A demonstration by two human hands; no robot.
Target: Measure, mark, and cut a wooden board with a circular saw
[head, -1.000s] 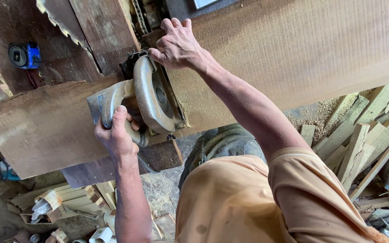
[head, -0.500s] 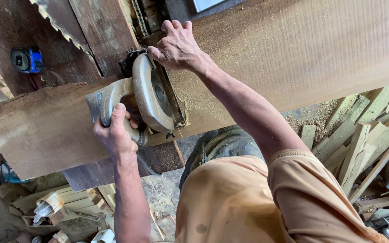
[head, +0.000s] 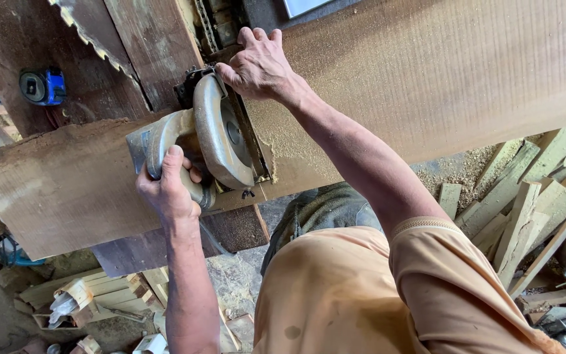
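Nearest the camera, the person's orange shirt (head: pixel 335 295) fills the lower frame, with both arms reaching out over the work. The left hand (head: pixel 168 190) is wrapped tight around the rear handle of a circular saw (head: pixel 211 134), fingers closed on the grip. The saw sits on a wide wooden plank (head: pixel 427 72), its metal guard upright and its base flat on the wood. Just past it, the right hand (head: pixel 260 62) is pressed down with fingers curled over the front of the saw and the plank's far edge, steadying both.

The saw stands near the plank's near edge, part way across its width. Fresh sawdust (head: pixel 289 141) lies beside the blade on the right, so cutting looks under way, yet how much of the crosscut is left I cannot tell, since the saw body hides the slot.

Farther off, a blue tape measure (head: pixel 42 86) rests on dark boards, and offcuts (head: pixel 532 196) lie piled on the ground at right.
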